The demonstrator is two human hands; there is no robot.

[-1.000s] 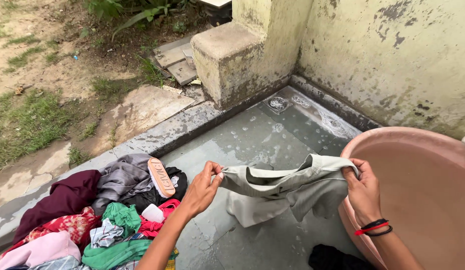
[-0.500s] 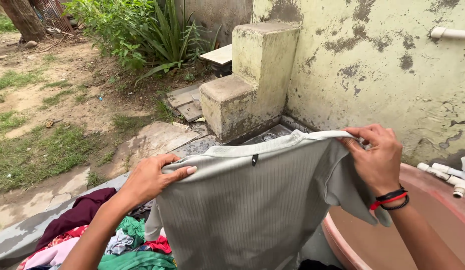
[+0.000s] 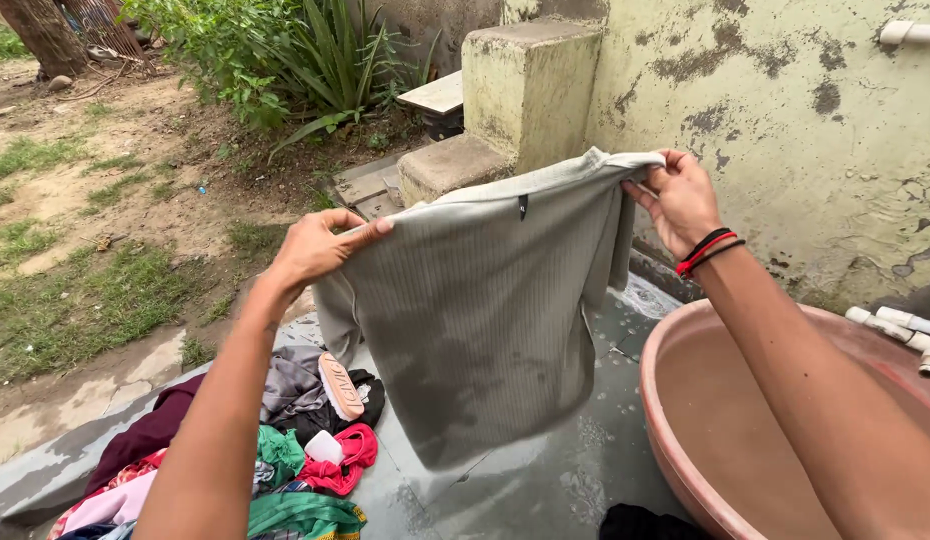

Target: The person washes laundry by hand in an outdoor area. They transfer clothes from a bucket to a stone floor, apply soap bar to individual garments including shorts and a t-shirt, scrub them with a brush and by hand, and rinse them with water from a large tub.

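— Where does the garment [image 3: 475,300] hang?
— Between the left hand [image 3: 315,245] and right hand [image 3: 680,200], above the wet slab [image 3: 545,470].
— What lies around it?
— The clothes pile [image 3: 275,450] lies at the slab's left edge, with a brush [image 3: 340,385] on top. The basin [image 3: 775,420] stands on the right, the wall [image 3: 785,100] behind it.
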